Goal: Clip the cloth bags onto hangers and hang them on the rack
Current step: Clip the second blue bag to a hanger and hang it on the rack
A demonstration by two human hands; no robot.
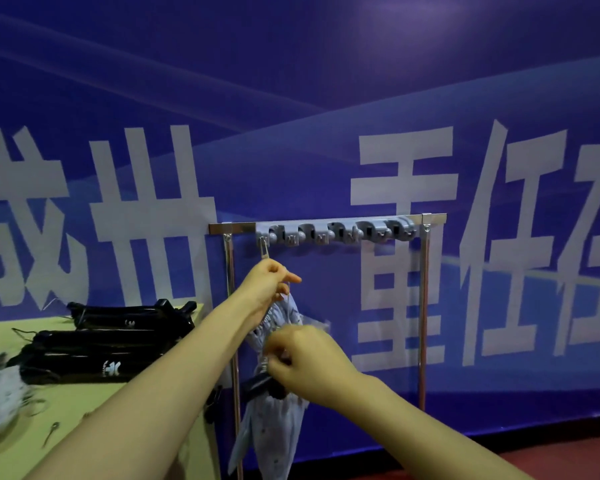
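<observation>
Directly beneath left hand [269,282], cloth bag [274,424].

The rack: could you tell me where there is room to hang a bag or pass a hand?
Free: the span between the cloth bag and the rack's right post, under the hook strip's bare hooks; also the table patch before the black hangers. Crowded: the rack's left end, where the left hand and right hand hold the bag.
</observation>
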